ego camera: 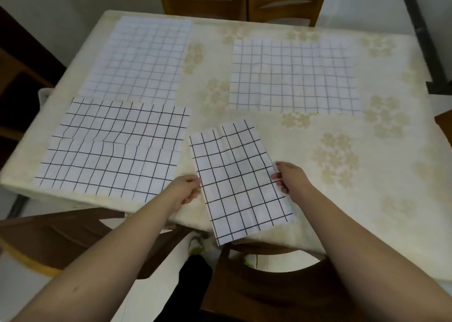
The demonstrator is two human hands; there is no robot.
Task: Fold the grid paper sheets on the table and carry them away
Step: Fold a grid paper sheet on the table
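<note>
Your left hand and right hand are bare, with no rings, watch or gloves, and both forearms are bare right to the bottom of the view. Below, you wear black trousers and white shoes with yellow-green trim, partly hidden by chairs.

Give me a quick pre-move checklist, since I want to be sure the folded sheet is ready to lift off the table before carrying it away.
1. Left hand grips the left edge of the folded sheet: ok.
2. Right hand grips its right edge: ok.
3. Fold is flat and even: cannot tell; only the top face shows.
4. Folded sheet lies apart from the near-left sheet: ok.
5. All sheets folded: not ok; the far-left sheet, the far-right sheet and the near-left sheet lie open on the table.
6. Near end supported: not ok; it overhangs the table edge.
</note>
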